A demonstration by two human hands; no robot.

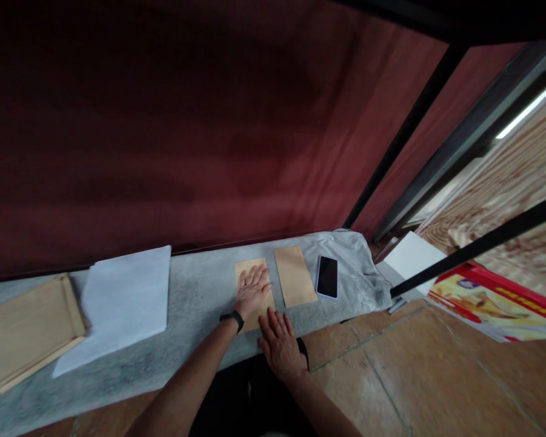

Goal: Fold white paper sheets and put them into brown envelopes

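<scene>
My left hand [252, 289] lies flat, fingers spread, on a tan paper envelope [242, 267] and covers much of it. Close to me, the stretched fingers of my right hand [279, 340] rest at the lower right corner of this same envelope. Just to its right lies a second tan envelope [295, 276], touched by neither hand. A dark-screened smartphone [327, 277] in a pale lilac case is face up farther right. All of these are on a narrow table with a grey cover [195, 291].
White paper sheets [127, 297] and a stack of larger brown envelopes [30, 328] lie to the left. A dark red panel [186, 152] stands behind the table. Black metal bars [404, 139] rise at the right, near a red and yellow box [491, 300] above the tiled floor [368, 388].
</scene>
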